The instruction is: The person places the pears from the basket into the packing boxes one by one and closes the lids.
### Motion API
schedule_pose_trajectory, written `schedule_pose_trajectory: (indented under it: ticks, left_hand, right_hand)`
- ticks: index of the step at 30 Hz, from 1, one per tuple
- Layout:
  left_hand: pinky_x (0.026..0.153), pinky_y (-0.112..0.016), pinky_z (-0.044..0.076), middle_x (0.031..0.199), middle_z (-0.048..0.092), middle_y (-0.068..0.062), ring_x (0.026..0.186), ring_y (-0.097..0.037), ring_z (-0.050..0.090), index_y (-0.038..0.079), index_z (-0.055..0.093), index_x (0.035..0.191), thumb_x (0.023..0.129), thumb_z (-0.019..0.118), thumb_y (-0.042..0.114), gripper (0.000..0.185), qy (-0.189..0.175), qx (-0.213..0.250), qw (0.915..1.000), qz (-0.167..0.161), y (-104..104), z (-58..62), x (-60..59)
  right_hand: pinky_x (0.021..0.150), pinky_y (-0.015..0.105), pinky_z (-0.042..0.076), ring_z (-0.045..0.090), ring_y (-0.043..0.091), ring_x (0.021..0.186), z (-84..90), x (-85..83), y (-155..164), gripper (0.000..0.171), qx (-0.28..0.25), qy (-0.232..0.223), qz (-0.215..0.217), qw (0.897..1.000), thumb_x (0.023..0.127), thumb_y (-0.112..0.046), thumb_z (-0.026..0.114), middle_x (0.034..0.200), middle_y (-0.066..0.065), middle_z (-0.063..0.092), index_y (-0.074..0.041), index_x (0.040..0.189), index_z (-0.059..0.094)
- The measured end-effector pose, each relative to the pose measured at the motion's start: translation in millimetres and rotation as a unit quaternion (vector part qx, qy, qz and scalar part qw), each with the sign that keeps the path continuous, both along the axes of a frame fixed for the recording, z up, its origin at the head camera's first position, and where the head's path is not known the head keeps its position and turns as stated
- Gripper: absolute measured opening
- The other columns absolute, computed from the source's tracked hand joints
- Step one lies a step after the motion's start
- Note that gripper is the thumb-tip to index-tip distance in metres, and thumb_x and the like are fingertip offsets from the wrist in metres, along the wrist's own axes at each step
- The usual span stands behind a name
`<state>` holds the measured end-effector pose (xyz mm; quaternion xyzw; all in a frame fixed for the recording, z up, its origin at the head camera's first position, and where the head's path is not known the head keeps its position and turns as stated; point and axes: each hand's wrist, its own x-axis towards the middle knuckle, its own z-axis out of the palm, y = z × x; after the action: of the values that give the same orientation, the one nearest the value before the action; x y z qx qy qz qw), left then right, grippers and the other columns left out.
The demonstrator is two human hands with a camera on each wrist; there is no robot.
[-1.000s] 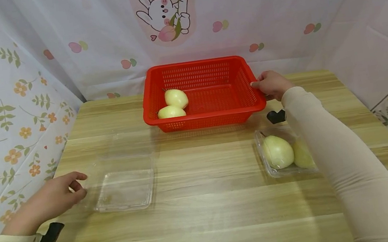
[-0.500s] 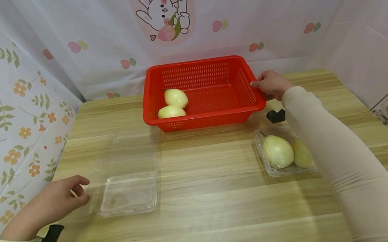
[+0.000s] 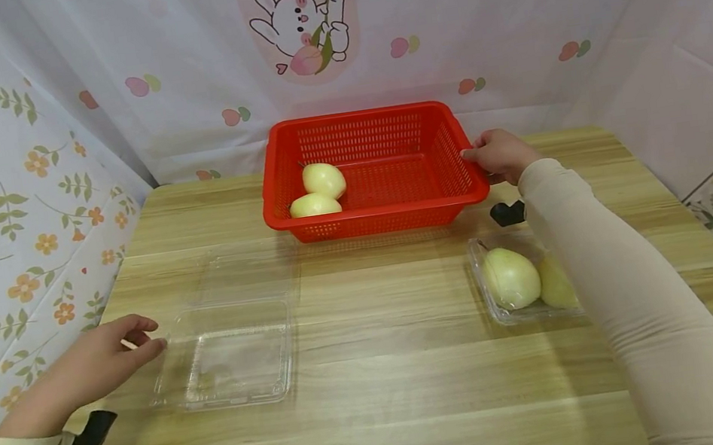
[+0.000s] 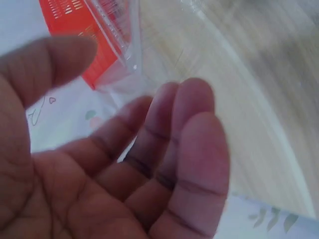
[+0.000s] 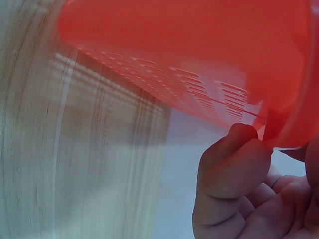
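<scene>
Your basket (image 3: 384,173) sits at the bench's (image 3: 390,415) back, two fruits (image 3: 323,180) inside; the empty clamshell (image 3: 227,351) lies front-left, the filled tray (image 3: 522,279) front-right.

The red basket (image 3: 384,173) is perforated plastic with a slight sheen, and the empty clamshell tray (image 3: 225,355) is thin, clear, glossy plastic. They sit on a table (image 3: 388,400) of pale wood grain with a smooth, matt finish. The pears (image 3: 322,180) have smooth, waxy skin.
</scene>
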<state>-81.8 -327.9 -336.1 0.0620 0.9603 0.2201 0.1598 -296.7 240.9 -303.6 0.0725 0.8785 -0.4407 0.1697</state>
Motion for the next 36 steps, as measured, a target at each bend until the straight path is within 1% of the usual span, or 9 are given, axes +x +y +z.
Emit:
schedule_pose_trajectory:
  ticks: [2,6,12,17,21,23,28,33,36]
  left_hand:
    - [0.062,-0.034,0.05,0.101,0.066,-0.009,0.081,-0.018,0.065,-0.009,0.055,0.126,0.1,0.059,0.031,0.048,-0.006,0.016,0.9998,0.013,-0.2,-0.4,-3.2]
    - [0.067,-0.034,0.053,0.105,0.066,-0.011,0.083,-0.02,0.066,-0.01,0.051,0.13,0.103,0.054,0.032,0.05,-0.04,0.052,0.9975,0.027,-1.1,-1.2,-9.7]
    - [0.075,-0.037,0.053,0.112,0.068,-0.015,0.09,-0.022,0.066,-0.009,0.051,0.131,0.104,0.051,0.031,0.048,-0.074,0.087,0.9931,0.028,-6.8,-5.4,-14.4]
    - [0.076,-0.03,0.054,0.112,0.068,-0.016,0.091,-0.022,0.064,-0.01,0.051,0.13,0.104,0.051,0.021,0.041,-0.092,0.136,0.9861,0.029,-9.0,-10.8,-17.2]
    - [0.074,-0.029,0.054,0.111,0.068,-0.013,0.09,-0.021,0.061,-0.011,0.051,0.132,0.104,0.051,0.02,0.041,-0.098,0.144,0.9846,0.016,-10.5,-12.9,-17.5]
    - [0.074,-0.029,0.054,0.11,0.068,-0.012,0.09,-0.02,0.061,-0.012,0.05,0.133,0.104,0.051,0.019,0.042,-0.101,0.145,0.9842,0.0,-11.2,-13.1,-16.6]
    - [0.076,-0.03,0.055,0.112,0.068,-0.013,0.092,-0.019,0.065,-0.016,0.046,0.135,0.104,0.053,0.019,0.048,-0.109,0.16,0.9807,-0.026,-8.5,-13.4,-12.6]
    - [0.077,-0.031,0.056,0.105,0.07,-0.011,0.094,-0.021,0.068,-0.02,0.042,0.134,0.103,0.055,0.018,0.051,-0.114,0.178,0.9768,-0.034,-5.0,-14.5,-11.1]
    - [0.076,-0.03,0.055,0.101,0.07,-0.008,0.093,-0.021,0.068,-0.018,0.043,0.134,0.103,0.054,0.018,0.049,-0.114,0.175,0.9772,-0.039,-4.7,-15.0,-10.6]
  right_hand:
    - [0.073,0.036,0.059,0.064,0.021,0.077,-0.2,-0.2,-0.6,0.024,0.001,-0.001,-0.001,1.0,0.103,-0.023,0.053,0.109,0.019,0.055,-0.001,0.112,0.046]
    - [0.075,0.038,0.059,0.064,0.022,0.079,-0.2,-0.4,-1.2,0.024,0.0,-0.004,-0.003,1.0,0.103,-0.023,0.053,0.113,0.02,0.054,-0.001,0.113,0.046]
    - [0.078,0.039,0.059,0.063,0.023,0.082,-0.6,-0.3,-1.2,0.026,-0.001,-0.008,-0.002,1.0,0.103,-0.024,0.053,0.113,0.019,0.054,-0.002,0.113,0.046]
    - [0.076,0.038,0.059,0.063,0.023,0.082,-1.1,-0.4,-0.8,0.024,-0.006,-0.007,-0.004,1.0,0.103,-0.024,0.053,0.112,0.019,0.053,-0.002,0.112,0.046]
    - [0.075,0.037,0.059,0.063,0.022,0.081,-2.7,-1.2,0.4,0.025,-0.006,-0.005,-0.002,1.0,0.103,-0.025,0.053,0.111,0.018,0.054,-0.003,0.111,0.046]
    - [0.074,0.036,0.059,0.063,0.021,0.08,-3.3,-1.6,0.9,0.024,-0.007,-0.004,-0.002,1.0,0.103,-0.025,0.053,0.11,0.018,0.054,-0.003,0.111,0.046]
    - [0.072,0.035,0.06,0.063,0.019,0.077,-3.9,-2.4,2.2,0.022,-0.014,-0.003,-0.003,1.0,0.104,-0.023,0.052,0.106,0.016,0.054,-0.003,0.108,0.045]
    - [0.073,0.036,0.06,0.064,0.02,0.077,-3.7,-2.7,2.5,0.022,-0.015,-0.004,-0.003,1.0,0.104,-0.023,0.052,0.107,0.017,0.054,-0.003,0.109,0.045]
    - [0.075,0.038,0.059,0.064,0.021,0.079,-3.3,-2.3,2.3,0.024,-0.011,-0.006,-0.003,1.0,0.104,-0.024,0.052,0.11,0.018,0.054,-0.002,0.11,0.045]
